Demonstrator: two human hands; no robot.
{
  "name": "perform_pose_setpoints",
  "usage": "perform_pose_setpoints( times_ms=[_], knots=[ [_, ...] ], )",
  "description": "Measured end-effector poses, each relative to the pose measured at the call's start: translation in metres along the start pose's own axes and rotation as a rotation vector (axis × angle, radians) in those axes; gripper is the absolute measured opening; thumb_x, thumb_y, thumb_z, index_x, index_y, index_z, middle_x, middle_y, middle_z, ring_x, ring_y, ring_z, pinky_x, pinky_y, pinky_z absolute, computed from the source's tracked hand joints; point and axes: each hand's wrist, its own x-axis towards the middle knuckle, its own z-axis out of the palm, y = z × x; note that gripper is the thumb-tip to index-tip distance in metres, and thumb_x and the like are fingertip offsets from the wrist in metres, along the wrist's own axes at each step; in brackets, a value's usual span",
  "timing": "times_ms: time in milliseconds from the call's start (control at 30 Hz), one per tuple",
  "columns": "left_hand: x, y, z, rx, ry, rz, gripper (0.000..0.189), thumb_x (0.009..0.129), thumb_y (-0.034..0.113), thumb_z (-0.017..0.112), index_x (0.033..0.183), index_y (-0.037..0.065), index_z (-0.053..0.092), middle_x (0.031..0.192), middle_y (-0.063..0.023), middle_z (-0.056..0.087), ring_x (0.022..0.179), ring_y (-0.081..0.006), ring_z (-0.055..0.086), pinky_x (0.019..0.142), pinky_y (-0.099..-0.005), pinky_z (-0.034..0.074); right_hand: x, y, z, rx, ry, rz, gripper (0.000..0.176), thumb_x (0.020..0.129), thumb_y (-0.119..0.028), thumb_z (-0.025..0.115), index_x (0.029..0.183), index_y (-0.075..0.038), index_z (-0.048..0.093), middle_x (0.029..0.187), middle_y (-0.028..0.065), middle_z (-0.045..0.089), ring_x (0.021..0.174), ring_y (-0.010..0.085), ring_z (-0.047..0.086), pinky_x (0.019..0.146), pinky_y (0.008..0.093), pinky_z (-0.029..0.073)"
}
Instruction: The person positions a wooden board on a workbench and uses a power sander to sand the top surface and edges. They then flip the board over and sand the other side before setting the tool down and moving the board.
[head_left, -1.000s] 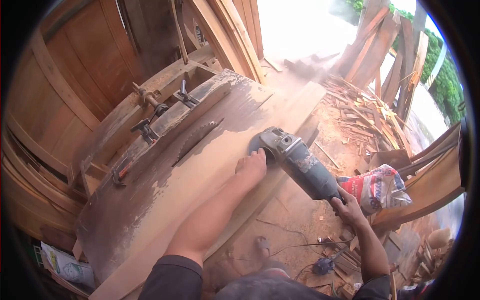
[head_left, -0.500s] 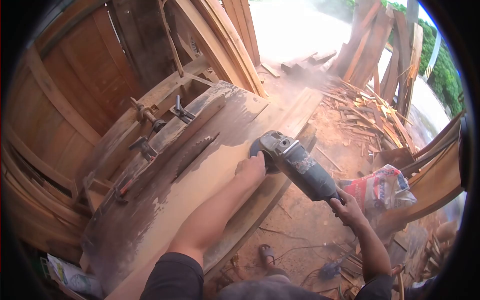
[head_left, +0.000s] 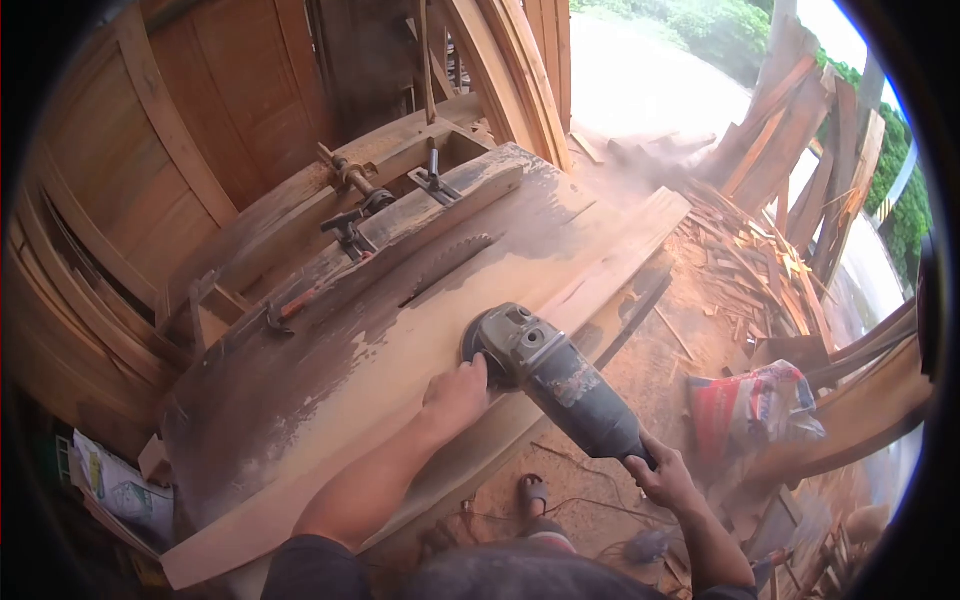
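Note:
A dark angle grinder (head_left: 575, 385) lies over a long pale plank (head_left: 625, 255) along the near edge of a dusty wooden saw table (head_left: 270, 415). My left hand (head_left: 457, 398) is closed at the grinder's head, beside its disc. My right hand (head_left: 664, 473) wraps round the rear handle. The disc's underside is hidden against the plank. Beyond the plank, a toothed saw blade (head_left: 450, 265) stands up through the table. Fine dust hangs at the plank's far end.
Clamps (head_left: 350, 238) and a hammer-like tool (head_left: 290, 308) rest at the table's far side. Wood scraps (head_left: 750, 270) and a red-and-white sack (head_left: 755, 405) lie on the right. A cord crosses the floor near my sandalled foot (head_left: 534, 492). Wooden panels stand at the left.
Both hands and the grinder have moved down and left along the plank, towards me. The camera view has shifted, so the table sits further right.

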Motion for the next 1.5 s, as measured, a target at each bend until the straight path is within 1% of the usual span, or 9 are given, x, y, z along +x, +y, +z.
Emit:
perform_pose_setpoints(
  times_ms=[167, 467, 600, 867, 1167, 1233, 1333, 1433, 1500],
  knots=[
    [-0.092, -0.054, 0.009, -0.013, -0.034, -0.093, 0.059, 0.101, 0.028, 0.060, 0.148, -0.005, 0.047, 0.120, -0.0228, 0.072, 0.108, -0.0409, 0.073, 0.093, -0.0545, 0.058, -0.043, -0.027, 0.056, -0.040, -0.079, -0.050, 0.071, 0.096, -0.021, 0.072, 0.160, -0.006, 0.045, 0.123, 0.0292, 0.073, 0.118, 0.0340, 0.073, 0.103, 0.0394, 0.052],
    [-0.295, -0.149, 0.021, -0.111, 0.049, -0.392, 0.063, 0.099, 0.034, 0.064, 0.145, -0.007, 0.050, 0.109, -0.0265, 0.074, 0.097, -0.0473, 0.073, 0.086, -0.0574, 0.059, -0.110, -0.064, 0.175, -0.228, -0.249, -0.277, 0.072, 0.096, -0.032, 0.073, 0.160, -0.010, 0.046, 0.117, 0.0323, 0.072, 0.114, 0.0458, 0.071, 0.098, 0.0461, 0.054],
    [-0.387, -0.199, 0.036, -0.129, 0.144, -0.556, 0.053, 0.099, 0.035, 0.066, 0.132, -0.006, 0.055, 0.104, -0.0281, 0.073, 0.095, -0.0492, 0.072, 0.085, -0.0597, 0.057, -0.126, -0.096, 0.234, -0.344, -0.379, -0.380, 0.076, 0.097, -0.042, 0.071, 0.163, -0.015, 0.043, 0.109, 0.0319, 0.073, 0.106, 0.0485, 0.072, 0.092, 0.0504, 0.056],
    [-0.506, -0.276, 0.057, -0.146, 0.203, -0.751, 0.050, 0.095, 0.027, 0.071, 0.129, -0.006, 0.055, 0.111, -0.0308, 0.071, 0.107, -0.0494, 0.068, 0.093, -0.0586, 0.054, -0.137, -0.151, 0.325, -0.498, -0.608, -0.517, 0.079, 0.101, -0.049, 0.063, 0.168, -0.022, 0.030, 0.098, 0.0299, 0.074, 0.095, 0.0503, 0.072, 0.087, 0.0557, 0.056],
    [-0.379, -0.188, 0.049, -0.179, 0.218, -0.511, 0.049, 0.098, 0.032, 0.068, 0.125, -0.006, 0.055, 0.110, -0.0275, 0.074, 0.095, -0.0452, 0.074, 0.081, -0.0547, 0.060, -0.107, -0.084, 0.226, -0.274, -0.343, -0.528, 0.074, 0.095, -0.028, 0.070, 0.160, -0.006, 0.043, 0.107, 0.0318, 0.074, 0.107, 0.0448, 0.074, 0.091, 0.0467, 0.057],
    [-0.320, -0.157, 0.054, -0.172, 0.246, -0.395, 0.046, 0.097, 0.031, 0.069, 0.123, -0.004, 0.056, 0.106, -0.0243, 0.075, 0.093, -0.0426, 0.076, 0.078, -0.0544, 0.061, -0.093, -0.055, 0.182, -0.276, -0.300, -0.298, 0.070, 0.095, -0.024, 0.066, 0.157, 0.001, 0.046, 0.100, 0.0285, 0.075, 0.101, 0.0387, 0.077, 0.090, 0.0441, 0.057],
    [-0.229, -0.107, 0.052, -0.248, 0.267, -0.216, 0.044, 0.095, 0.032, 0.072, 0.118, -0.002, 0.056, 0.113, -0.0236, 0.071, 0.106, -0.0412, 0.071, 0.087, -0.0538, 0.059, -0.072, -0.015, 0.125, -0.169, -0.148, -0.188, 0.080, 0.094, -0.049, 0.061, 0.153, 0.003, 0.050, 0.076, 0.0074, 0.064, 0.064, 0.0154, 0.064, 0.057, 0.0326, 0.054],
    [-0.172, -0.075, 0.046, -0.488, 0.635, 0.122, 0.052, 0.094, 0.042, 0.075, 0.119, -0.001, 0.063, 0.117, -0.0200, 0.070, 0.113, -0.0393, 0.066, 0.100, -0.0482, 0.052, -0.039, 0.031, 0.067, -0.123, -0.036, -0.229, 0.072, 0.099, -0.042, 0.059, 0.154, 0.003, 0.048, 0.085, 0.0102, 0.067, 0.064, 0.0160, 0.063, 0.056, 0.0326, 0.053],
    [-0.169, -0.085, 0.033, -0.615, 0.606, 0.084, 0.055, 0.097, 0.046, 0.073, 0.124, -0.002, 0.062, 0.122, -0.0207, 0.069, 0.119, -0.0397, 0.064, 0.104, -0.0483, 0.050, -0.007, 0.083, 0.026, -0.140, 0.057, -0.293, 0.054, 0.103, -0.029, 0.057, 0.146, 0.002, 0.052, 0.073, 0.0055, 0.059, 0.058, 0.0138, 0.059, 0.050, 0.0322, 0.049]
  ],
)
